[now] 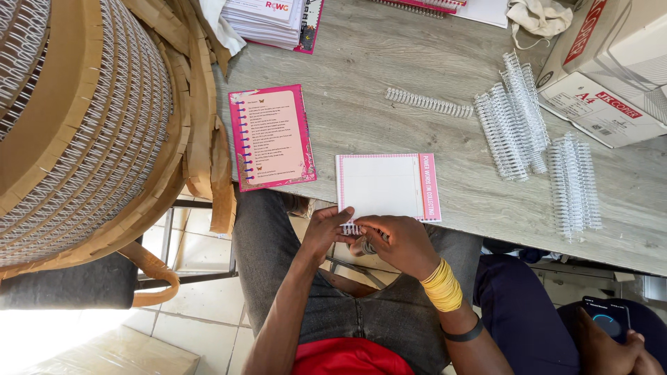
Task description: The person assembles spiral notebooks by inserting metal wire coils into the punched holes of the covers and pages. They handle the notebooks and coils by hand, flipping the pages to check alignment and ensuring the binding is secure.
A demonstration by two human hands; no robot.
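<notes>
A small white booklet with a pink border (386, 186) lies at the near edge of the grey table (361, 76). Both my hands meet at its near edge. My left hand (326, 229) pinches the booklet's lower left corner, where a silver wire binding comb (351, 228) shows between the fingers. My right hand (397, 242), with yellow bangles on the wrist, holds the same comb against the booklet's edge from the right. A pink page with printed text (272, 137) lies to the left on the table.
Several loose wire combs (512, 118) lie in piles at the right, one single comb (429, 103) in the middle. A big cardboard spool of wire (90, 125) stands left. Paper boxes (611, 62) sit back right, booklet stacks (271, 21) at the back. Another person's hand holds a phone (608, 321) lower right.
</notes>
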